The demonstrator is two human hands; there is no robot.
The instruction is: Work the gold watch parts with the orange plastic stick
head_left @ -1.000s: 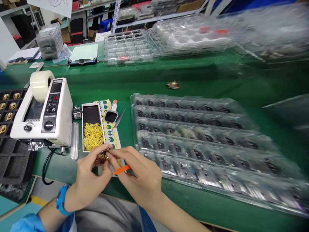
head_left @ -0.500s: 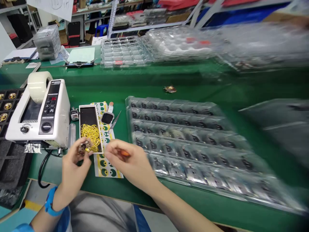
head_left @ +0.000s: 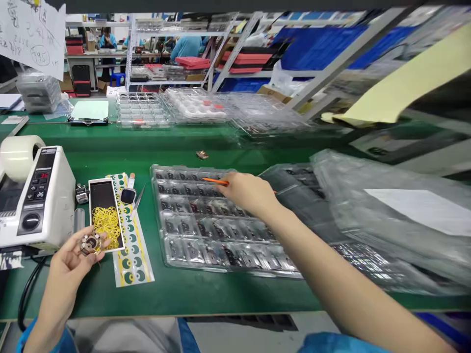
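My left hand is closed on a small round metal watch part, held up by the near edge of a white box of yellow rings. Over the clear plastic tray, near its far right part, my right hand grips an orange tool whose tip points left. Small dark parts sit in the tray's compartments. A strip of yellow and green stickers lies between box and tray, with tweezers and a square watch-like piece on its far end.
The white tape dispenser stands at the left. Plastic-covered trays and a white sheet lie at the right. A small metal part rests behind the tray. Further back are a clipboard, stacked clear trays and a person in blue.
My right hand has moved from beside the box to over the tray, carrying the orange tool. The left hand still holds the round part. The view has shifted right and up.
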